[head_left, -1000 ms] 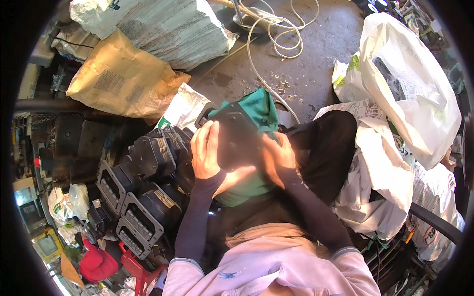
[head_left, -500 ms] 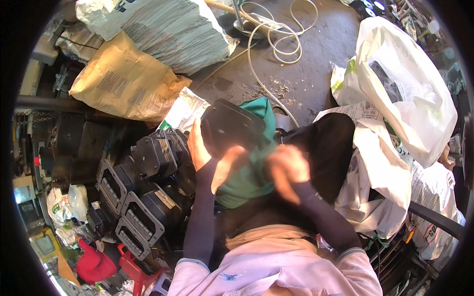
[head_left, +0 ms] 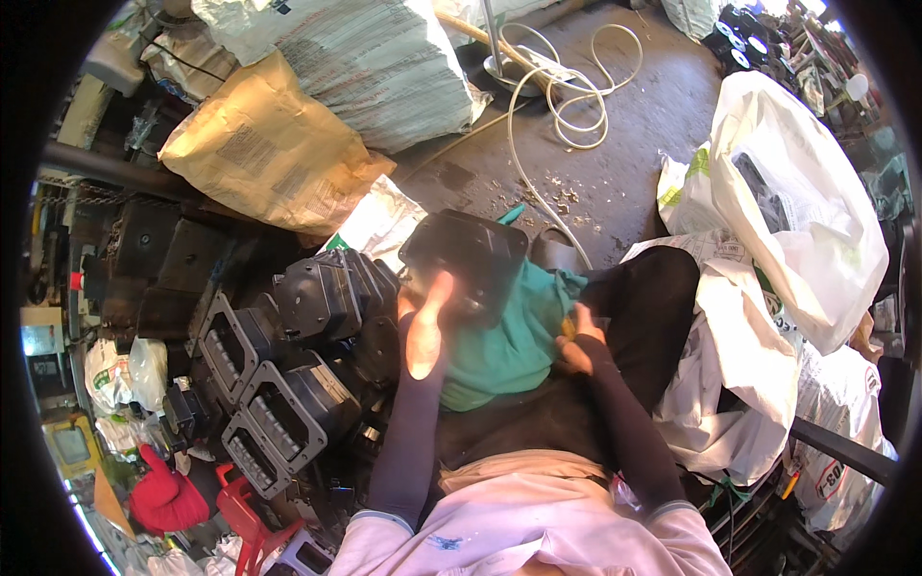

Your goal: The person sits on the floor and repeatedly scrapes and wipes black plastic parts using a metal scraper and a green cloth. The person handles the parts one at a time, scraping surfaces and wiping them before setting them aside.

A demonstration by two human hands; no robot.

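Observation:
A black plastic housing [head_left: 471, 254] with rounded corners is held tilted over my lap by my left hand [head_left: 424, 336]. My left thumb presses on its near side, and the other fingers are mostly hidden behind it. Below the housing a green cloth [head_left: 499, 360] lies across my lap. At the cloth's right edge my right hand [head_left: 586, 346] is closed around a small yellow object [head_left: 569, 328]. Only a bit of that object shows between the fingers, so its kind cannot be made out.
Several black housings with framed openings [head_left: 279, 418] are stacked at my left. A brown paper sack [head_left: 274, 144] lies far left, and a large white plastic bag [head_left: 802, 202] stands at right. A pale hose [head_left: 586, 120] coils on the floor ahead. A red chair [head_left: 248, 523] is lower left.
My right hand has dropped from its blurred raised place toward the cloth's right edge. My left hand has shifted its hold on the housing, with the thumb now on its near side.

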